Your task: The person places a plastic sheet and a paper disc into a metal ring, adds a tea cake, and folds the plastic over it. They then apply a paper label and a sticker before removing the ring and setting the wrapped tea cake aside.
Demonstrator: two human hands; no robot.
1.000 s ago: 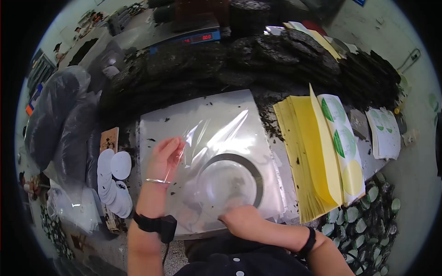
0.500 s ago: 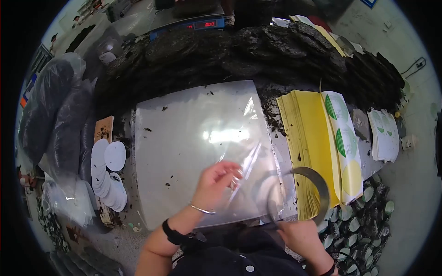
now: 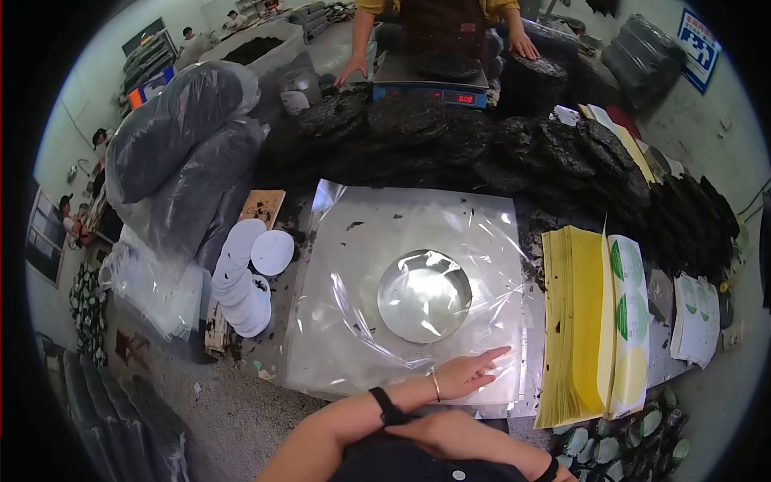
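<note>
A metal ring (image 3: pixel 425 337) lies on a clear plastic sheet (image 3: pixel 321 241), which is wrinkled and shiny, on a stack of sheets. My left hand (image 3: pixel 470 375) reaches across to the right, over the near right part of the sheet. Its fingers are stretched out and apart, with nothing visible in them. Below and close to the left forearm is my right hand (image 3: pixel 438 430), pointing left. One of its fingers shows stretched out; the others are partly hidden, and I see nothing held. Neither hand touches the ring.
Stacked dark round cakes (image 3: pixel 409 120) line the back. Yellow papers (image 3: pixel 574 321) and printed wrappers (image 3: pixel 630 321) lie right; white paper discs (image 3: pixel 241 281) and bagged dark cakes (image 3: pixel 181 136) stand left. Across the table, a person's hands (image 3: pixel 524 44) are by a blue scale (image 3: pixel 462 98).
The ring has left my right hand and now lies on the plastic sheet. My left hand has moved right and opened; my right hand has moved left. The view has tilted up, showing another person.
</note>
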